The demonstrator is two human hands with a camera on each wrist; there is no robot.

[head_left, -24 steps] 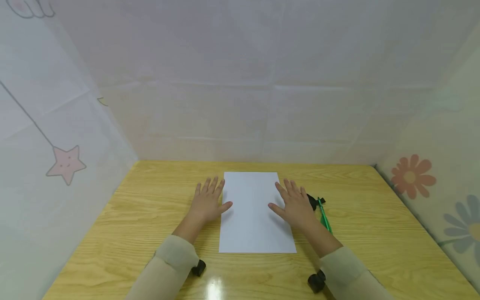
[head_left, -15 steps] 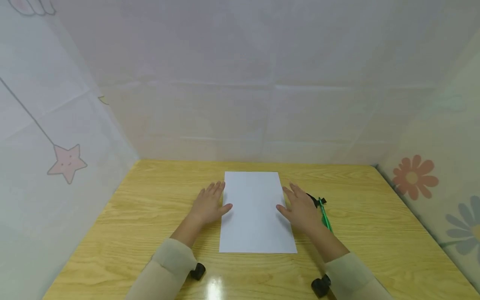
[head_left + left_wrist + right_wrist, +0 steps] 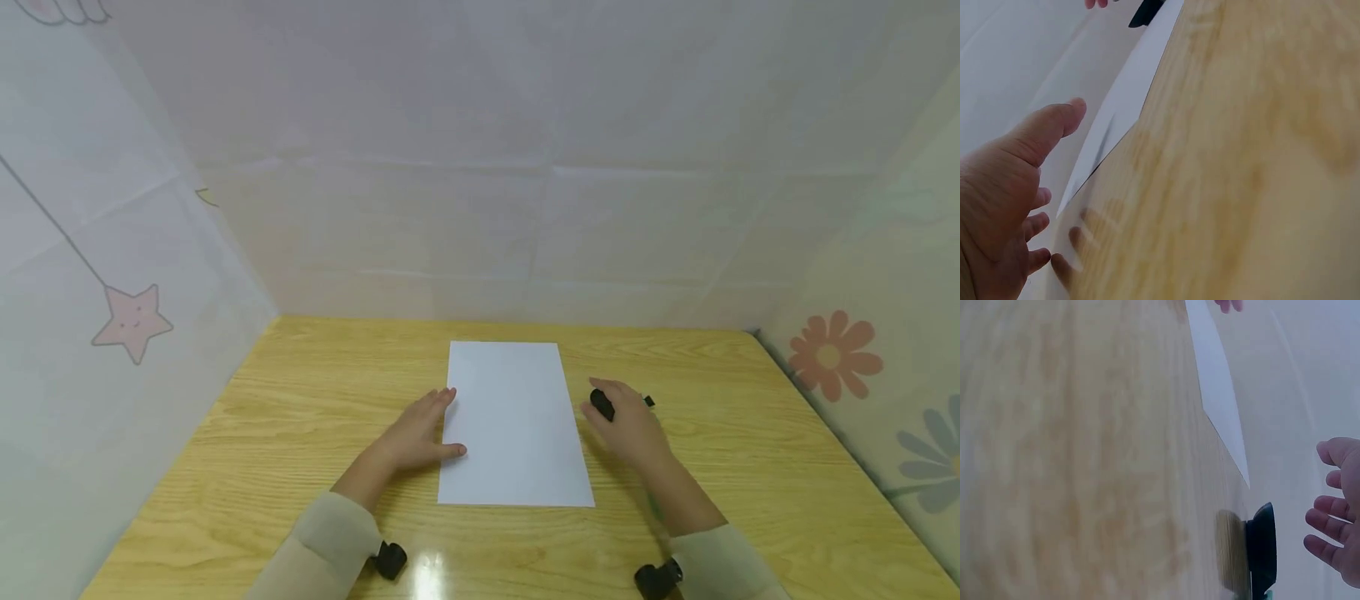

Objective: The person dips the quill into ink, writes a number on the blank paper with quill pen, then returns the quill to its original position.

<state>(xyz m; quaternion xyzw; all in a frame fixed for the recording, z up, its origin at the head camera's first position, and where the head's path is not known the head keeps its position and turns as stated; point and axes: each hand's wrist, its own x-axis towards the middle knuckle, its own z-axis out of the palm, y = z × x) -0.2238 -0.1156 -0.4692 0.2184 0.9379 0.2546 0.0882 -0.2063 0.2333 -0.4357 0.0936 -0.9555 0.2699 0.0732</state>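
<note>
A blank white sheet of paper lies flat on the wooden table. My left hand is at its left edge, fingers extended and thumb over the paper. Seen from the left wrist, that hand holds nothing. My right hand is over a black object with a rounded end, right of the sheet. In the right wrist view the black object rests on the table, and the right hand is apart from it with fingers loosely bent. Most of a green pen-like stick is hidden under the right hand and forearm.
The wooden table reaches back to a pale cloth backdrop. Printed cloth walls with a pink star and flowers stand on both sides. Black wrist cameras hang beneath both sleeves.
My right hand has moved right and slightly nearer, off the paper and over the black object, with its fingers more bent. My left hand has drawn a little toward me.
</note>
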